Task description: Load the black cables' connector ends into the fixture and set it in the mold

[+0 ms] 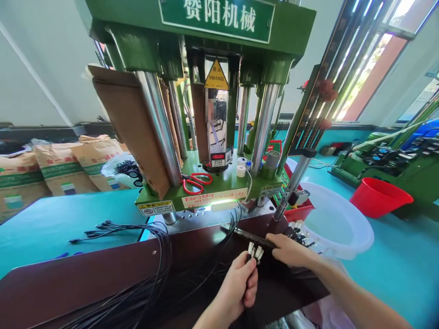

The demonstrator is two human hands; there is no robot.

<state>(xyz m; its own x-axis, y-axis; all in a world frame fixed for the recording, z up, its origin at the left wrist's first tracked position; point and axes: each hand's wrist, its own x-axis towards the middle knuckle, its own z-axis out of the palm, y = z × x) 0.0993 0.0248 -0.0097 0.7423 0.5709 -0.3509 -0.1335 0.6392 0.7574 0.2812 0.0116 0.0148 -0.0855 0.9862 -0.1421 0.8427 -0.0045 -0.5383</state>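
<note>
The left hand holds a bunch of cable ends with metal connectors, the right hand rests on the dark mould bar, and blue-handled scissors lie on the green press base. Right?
Not quite: in the head view the scissors have red handles. The left hand does hold the connector ends, the right hand rests on the mould bar, and the scissors lie on the green press base.

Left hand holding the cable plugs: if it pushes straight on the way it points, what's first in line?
Likely the dark metal strip lying just beyond the plugs in the left hand; the right hand rests on it. Depth is unclear.

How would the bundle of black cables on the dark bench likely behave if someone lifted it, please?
Probably floppy: the black cables sag and curve over the bench. Likely light, being thin. Loose strands fan apart, so they may tangle or slip out.
</note>
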